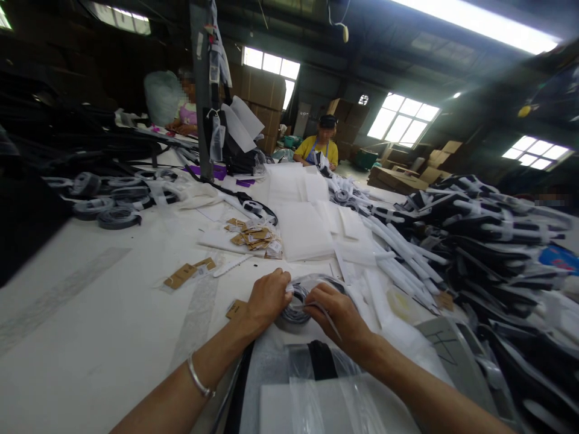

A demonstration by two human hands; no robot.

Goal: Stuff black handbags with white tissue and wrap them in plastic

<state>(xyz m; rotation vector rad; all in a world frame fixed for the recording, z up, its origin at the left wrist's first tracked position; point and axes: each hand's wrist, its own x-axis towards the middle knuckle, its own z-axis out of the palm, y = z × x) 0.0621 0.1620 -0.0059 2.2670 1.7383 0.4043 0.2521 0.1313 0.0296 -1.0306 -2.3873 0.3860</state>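
Between my hands is a coiled grey strap (295,314), partly covered by clear plastic. My left hand (268,301) grips its left side with the fingers closed. On the opposite side my right hand (337,312) has its fingers curled round the coil's edge, and a thin pale strip hangs by the palm. Just below lies a flat grey item (271,361) with a black piece and clear plastic wrap on top. A brown cardboard tag (236,309) is beside my left wrist.
Brown tags (256,236) and white sheets (303,232) lie ahead. Several coiled straps (118,217) sit at left near a metal post (202,90). Black padded goods (488,241) are heaped at right. Two people work further back, one in a yellow top (332,150).
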